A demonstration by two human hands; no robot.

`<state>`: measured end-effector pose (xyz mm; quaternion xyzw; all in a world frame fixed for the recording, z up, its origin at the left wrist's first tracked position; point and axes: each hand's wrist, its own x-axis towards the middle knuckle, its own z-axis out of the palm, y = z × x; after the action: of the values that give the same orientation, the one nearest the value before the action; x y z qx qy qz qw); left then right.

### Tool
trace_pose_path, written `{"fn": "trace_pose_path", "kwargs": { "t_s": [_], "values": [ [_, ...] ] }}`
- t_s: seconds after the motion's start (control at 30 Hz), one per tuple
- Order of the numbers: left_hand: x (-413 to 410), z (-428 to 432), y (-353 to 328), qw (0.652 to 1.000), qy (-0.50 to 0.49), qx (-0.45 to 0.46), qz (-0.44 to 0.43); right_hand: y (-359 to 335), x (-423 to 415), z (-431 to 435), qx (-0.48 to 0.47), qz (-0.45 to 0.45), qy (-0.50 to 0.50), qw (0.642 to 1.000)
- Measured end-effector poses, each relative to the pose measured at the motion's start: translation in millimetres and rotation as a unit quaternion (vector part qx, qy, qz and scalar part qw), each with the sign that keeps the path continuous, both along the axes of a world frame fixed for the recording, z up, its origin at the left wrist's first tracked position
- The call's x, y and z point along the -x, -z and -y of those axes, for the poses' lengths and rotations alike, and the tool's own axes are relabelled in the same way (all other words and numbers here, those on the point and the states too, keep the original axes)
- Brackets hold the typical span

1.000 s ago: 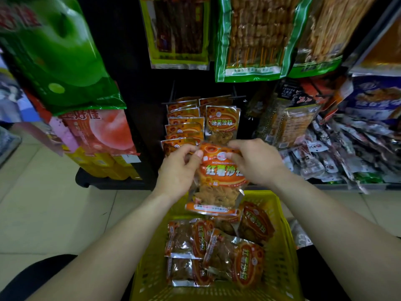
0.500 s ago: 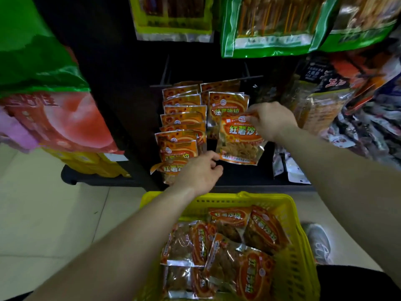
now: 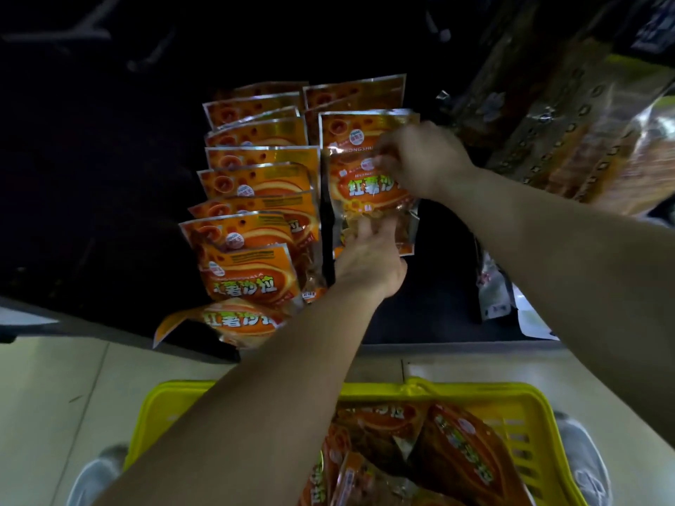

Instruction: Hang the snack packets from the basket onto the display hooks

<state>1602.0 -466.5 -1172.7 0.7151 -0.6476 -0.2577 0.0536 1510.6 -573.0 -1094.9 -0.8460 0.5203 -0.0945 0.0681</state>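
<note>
In the frame centre the right hand [image 3: 420,158] pinches the top of an orange snack packet [image 3: 365,193], and the left hand [image 3: 369,259] grips its bottom with curled fingers.

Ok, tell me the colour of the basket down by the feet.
Yellow. The basket shows best in the head view, along the bottom.
</note>
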Motion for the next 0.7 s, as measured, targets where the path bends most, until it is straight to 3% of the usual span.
{"fn": "trace_pose_path", "kwargs": {
  "t_s": [0.23, 0.5, 0.7],
  "values": [
    [-2, 8, -3, 1.000, 0.004, -0.007, 0.021, -5, 8, -12, 0.052, -0.007, 0.053, 0.997],
    [-14, -30, -57, 1.000, -0.001, -0.026, 0.000, -47, 33, -75, -0.004, 0.067, 0.061, 0.996],
    [-22, -90, -121, 1.000, 0.020, 0.010, -0.012, -89, 54, -155, -0.031, 0.099, 0.071, 0.992]
  ]
}}
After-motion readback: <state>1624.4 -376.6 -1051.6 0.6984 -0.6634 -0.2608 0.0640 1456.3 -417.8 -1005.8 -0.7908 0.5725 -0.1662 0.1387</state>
